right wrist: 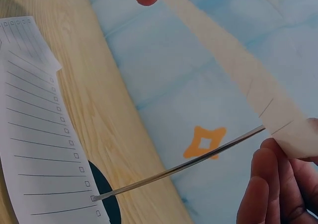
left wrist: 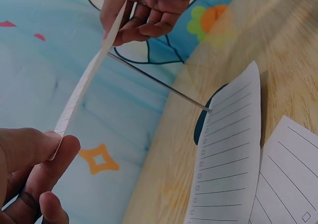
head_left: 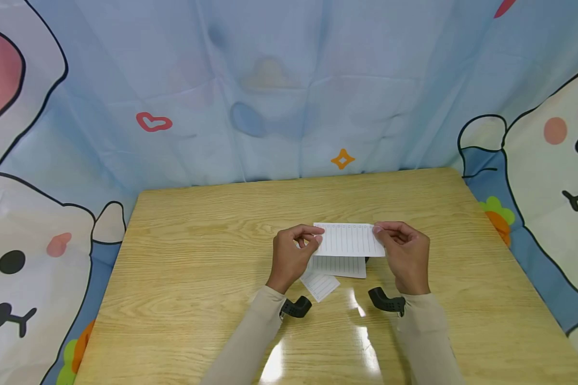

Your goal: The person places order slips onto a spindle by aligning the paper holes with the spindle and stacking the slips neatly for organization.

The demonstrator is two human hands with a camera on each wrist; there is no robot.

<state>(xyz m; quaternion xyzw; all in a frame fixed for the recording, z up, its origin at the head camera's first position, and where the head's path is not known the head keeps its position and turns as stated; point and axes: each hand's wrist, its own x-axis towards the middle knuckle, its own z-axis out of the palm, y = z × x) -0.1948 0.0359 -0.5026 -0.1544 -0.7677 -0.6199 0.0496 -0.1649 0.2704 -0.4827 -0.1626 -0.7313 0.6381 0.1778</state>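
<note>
A white lined paper slip with a row of small boxes (head_left: 349, 239) is stretched between both hands above the table. My left hand (head_left: 291, 256) pinches its left end with thumb and fingers; my right hand (head_left: 407, 256) pinches the right end. Below it stands a bill spike with a thin metal rod (left wrist: 159, 80) and a dark round base (right wrist: 107, 189). Another lined slip (left wrist: 226, 149) lies over the base, the rod passing through it near its box edge. The rod's upper end meets the held slip; whether it pierces it I cannot tell.
A further lined slip (head_left: 321, 287) lies angled on the wooden table (head_left: 197, 278), partly under the slip at the spike. Behind the table's far edge hangs a blue cartoon-printed curtain (head_left: 279, 91). Black devices (head_left: 296, 307) sit at both wrists.
</note>
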